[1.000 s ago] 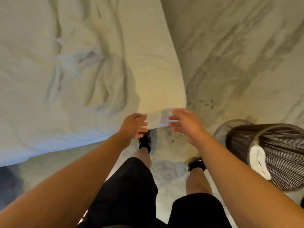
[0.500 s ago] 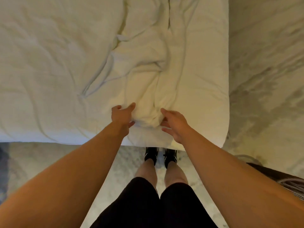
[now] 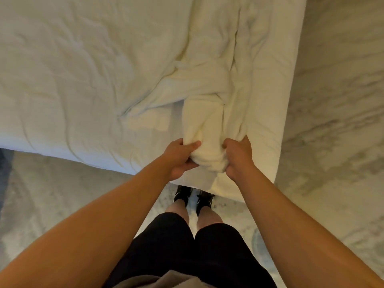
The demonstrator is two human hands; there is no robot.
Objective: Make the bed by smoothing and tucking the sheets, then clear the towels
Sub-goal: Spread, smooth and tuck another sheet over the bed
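Note:
A bed [image 3: 62, 80] covered in a wrinkled white sheet fills the upper part of the head view. A bunched cream-white towel [image 3: 205, 121] lies on the sheet near the bed's right corner and runs back toward the top of the view. My left hand [image 3: 179, 157] grips the near end of the towel from the left. My right hand [image 3: 238, 157] grips the same end from the right. Both hands are at the bed's front edge, with the gathered cloth between them.
The bed's front edge [image 3: 83, 161] runs across the left, and its right side edge [image 3: 291, 90] drops to a marbled pale floor [image 3: 342, 121]. My legs and black shoes [image 3: 193, 196] stand against the bed's corner. A dark patch [image 3: 5, 169] lies at the far left.
My view swung from the bed corner and a wicker basket on the floor onto the bed. Both hands moved from open above the towel to gripping its near end.

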